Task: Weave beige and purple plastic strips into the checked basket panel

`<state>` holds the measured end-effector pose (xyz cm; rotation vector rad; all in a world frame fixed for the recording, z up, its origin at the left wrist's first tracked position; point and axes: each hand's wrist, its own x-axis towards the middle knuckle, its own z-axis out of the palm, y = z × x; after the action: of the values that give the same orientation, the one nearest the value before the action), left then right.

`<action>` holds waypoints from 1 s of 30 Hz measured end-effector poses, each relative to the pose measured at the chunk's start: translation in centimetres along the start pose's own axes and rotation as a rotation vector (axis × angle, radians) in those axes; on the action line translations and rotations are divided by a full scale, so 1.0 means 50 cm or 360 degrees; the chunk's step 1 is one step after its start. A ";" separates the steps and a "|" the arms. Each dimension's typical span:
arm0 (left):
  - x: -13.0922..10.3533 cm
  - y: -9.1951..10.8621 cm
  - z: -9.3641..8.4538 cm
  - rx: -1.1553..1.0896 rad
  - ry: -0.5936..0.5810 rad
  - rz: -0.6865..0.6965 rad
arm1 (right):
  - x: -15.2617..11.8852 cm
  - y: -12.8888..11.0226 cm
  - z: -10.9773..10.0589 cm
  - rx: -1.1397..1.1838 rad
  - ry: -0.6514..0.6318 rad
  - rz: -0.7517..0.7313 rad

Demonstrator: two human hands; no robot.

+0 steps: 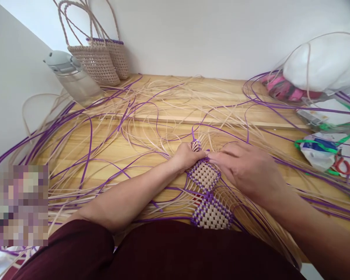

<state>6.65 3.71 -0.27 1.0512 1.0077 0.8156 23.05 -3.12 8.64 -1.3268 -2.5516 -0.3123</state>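
Note:
A woven piece of beige and purple strands lies in front of me, made of diamond-shaped panels joined corner to corner. My left hand is closed on its far end, thumb pressed along the weave. Close by on the right, my right hand pinches at the same end, its fingertips meeting near my left thumb. What exactly those fingertips hold is too small to make out. A nearer panel lies by my shirt. Long loose strands spread out from both sides of the weave.
Purple strands and beige ones cover much of the wooden table. Two woven bags and a clear bottle stand at the back left. At right are a white plastic bag, packets, and red-handled scissors.

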 end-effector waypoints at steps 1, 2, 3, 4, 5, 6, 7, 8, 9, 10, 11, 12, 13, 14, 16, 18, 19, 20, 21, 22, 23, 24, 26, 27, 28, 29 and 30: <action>-0.001 0.002 -0.001 0.0036 -0.0039 0.0012 | 0.011 0.019 0.001 -0.0011 -0.0067 0.0028; -0.003 0.004 -0.002 0.0072 -0.0078 0.0020 | 0.021 0.037 0.006 0.0023 -0.0146 0.0073; -0.004 0.006 -0.003 0.0103 -0.0110 0.0027 | 0.030 0.052 0.014 0.0106 -0.0227 0.0121; -0.005 0.008 -0.004 0.0115 -0.0118 0.0033 | 0.038 0.066 0.024 0.0224 -0.0310 0.0181; -0.006 0.010 -0.004 0.0114 -0.0120 0.0030 | 0.044 0.078 0.036 0.0362 -0.0389 0.0247; -0.006 0.011 -0.004 0.0098 -0.0124 0.0015 | 0.047 0.087 0.049 0.0503 -0.0462 0.0327; -0.006 0.012 -0.004 0.0064 -0.0133 -0.0008 | 0.048 0.094 0.062 0.0629 -0.0523 0.0417; -0.006 0.012 -0.003 0.0016 -0.0146 -0.0036 | 0.048 0.100 0.074 0.0728 -0.0565 0.0508; -0.005 0.013 -0.003 -0.0038 -0.0158 -0.0066 | 0.046 0.104 0.084 0.0793 -0.0592 0.0588; -0.004 0.012 -0.002 -0.0084 -0.0169 -0.0090 | 0.045 0.107 0.091 0.0831 -0.0602 0.0645; -0.003 0.012 -0.001 -0.0117 -0.0179 -0.0106 | 0.043 0.108 0.097 0.0849 -0.0596 0.0682; -0.003 0.012 0.000 -0.0137 -0.0182 -0.0116 | 0.042 0.107 0.099 0.0856 -0.0576 0.0708; -0.003 0.012 0.000 -0.0149 -0.0182 -0.0127 | 0.041 0.106 0.100 0.0859 -0.0550 0.0730; -0.003 0.012 0.000 -0.0159 -0.0183 -0.0138 | 0.041 0.105 0.100 0.0862 -0.0528 0.0752; -0.004 0.014 0.000 -0.0184 -0.0196 -0.0167 | 0.042 0.100 0.097 0.0872 -0.0504 0.0795; -0.005 0.017 -0.001 -0.0208 -0.0234 -0.0189 | 0.042 0.097 0.096 0.0878 -0.0495 0.0819; -0.006 0.018 -0.001 -0.0218 -0.0256 -0.0187 | 0.042 0.097 0.096 0.0882 -0.0492 0.0817; -0.006 0.019 -0.001 -0.0222 -0.0269 -0.0179 | 0.042 0.097 0.097 0.0891 -0.0486 0.0807; -0.006 0.020 -0.001 -0.0217 -0.0266 -0.0170 | 0.043 0.099 0.099 0.0906 -0.0481 0.0793; -0.006 0.020 0.000 -0.0206 -0.0243 -0.0161 | 0.043 0.101 0.100 0.0916 -0.0472 0.0782; -0.006 0.020 0.000 -0.0192 -0.0210 -0.0158 | 0.043 0.105 0.102 0.0920 -0.0459 0.0780; -0.005 0.021 0.001 -0.0177 -0.0178 -0.0162 | 0.043 0.108 0.104 0.0915 -0.0452 0.0788; -0.005 0.022 0.003 -0.0175 -0.0134 -0.0191 | 0.041 0.113 0.104 0.0878 -0.0444 0.0803; -0.006 0.023 0.003 -0.0192 -0.0122 -0.0211 | 0.038 0.113 0.102 0.0831 -0.0406 0.0771; -0.006 0.024 0.004 -0.0215 -0.0115 -0.0235 | 0.034 0.111 0.098 0.0745 -0.0304 0.0724; -0.006 0.025 0.004 -0.0240 -0.0109 -0.0259 | 0.028 0.107 0.093 0.0623 -0.0146 0.0670; -0.007 0.025 0.005 -0.0263 -0.0106 -0.0276 | 0.020 0.102 0.087 0.0483 0.0026 0.0605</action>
<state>6.67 3.73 1.05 0.8323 0.9440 0.7044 26.16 1.82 5.24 -1.6264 -2.1591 0.1311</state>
